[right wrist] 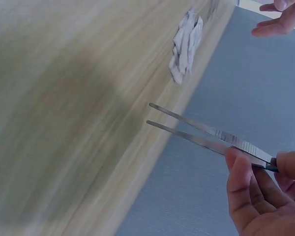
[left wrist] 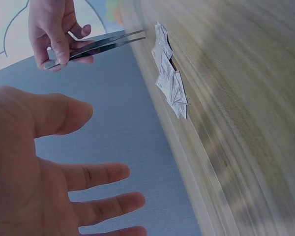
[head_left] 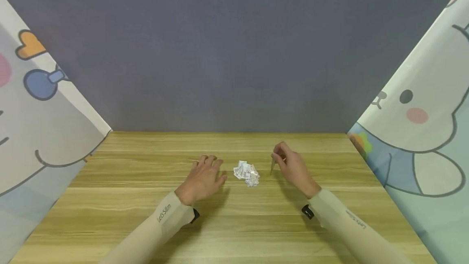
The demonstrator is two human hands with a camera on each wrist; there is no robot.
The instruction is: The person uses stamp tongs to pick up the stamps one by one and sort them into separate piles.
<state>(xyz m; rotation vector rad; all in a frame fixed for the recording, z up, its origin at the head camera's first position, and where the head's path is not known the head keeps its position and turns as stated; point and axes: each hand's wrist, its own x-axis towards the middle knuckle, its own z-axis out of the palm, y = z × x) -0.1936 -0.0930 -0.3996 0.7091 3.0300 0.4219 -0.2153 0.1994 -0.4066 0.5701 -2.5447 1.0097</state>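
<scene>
Above the tabletop [head_left: 249, 235], the left hand [head_left: 201, 178] is held with fingers spread and nothing grasped; by the right hand [head_left: 294, 172], tweezers [right wrist: 233, 141] are pinched, tips parted. Between the hands, a heap of whitish, paper-like pieces [head_left: 246, 173] is left untouched by the tips. Picking up seems to be prepared; next, a precise pinch is probably called for. No container is seen.

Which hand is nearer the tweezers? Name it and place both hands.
Right. The right hand has the tweezers in its grip; the left hand is apart from them, across the white pile.
</scene>
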